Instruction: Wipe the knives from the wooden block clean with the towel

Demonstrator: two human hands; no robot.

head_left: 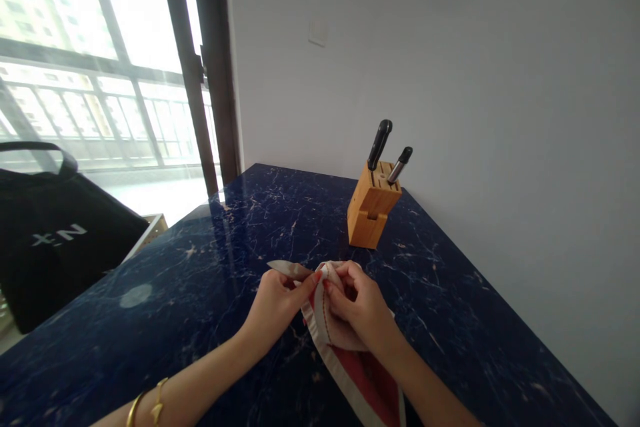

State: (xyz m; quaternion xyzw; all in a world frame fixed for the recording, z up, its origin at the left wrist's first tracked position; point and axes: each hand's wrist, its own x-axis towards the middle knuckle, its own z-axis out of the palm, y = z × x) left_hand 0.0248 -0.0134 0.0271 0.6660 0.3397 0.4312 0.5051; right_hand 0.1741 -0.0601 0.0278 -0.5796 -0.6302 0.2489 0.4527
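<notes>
My left hand (275, 303) is closed on a knife, whose pale blade (284, 268) points left above my knuckles. The handle end of the knife is hidden by my fingers and the cloth. My right hand (363, 303) pinches a red and beige cloth (345, 373), bunched at the top and hanging down toward me. Both thumbs and fingertips meet at the bunched part of the cloth, just above the table.
A wooden knife block (373, 207) stands beyond my hands, holding a black-handled knife (380, 143) and a tool with a steel and black handle (400, 165). The dark blue marble-patterned table (240, 233) meets a white wall. A black bag (65, 233) sits at left by the window.
</notes>
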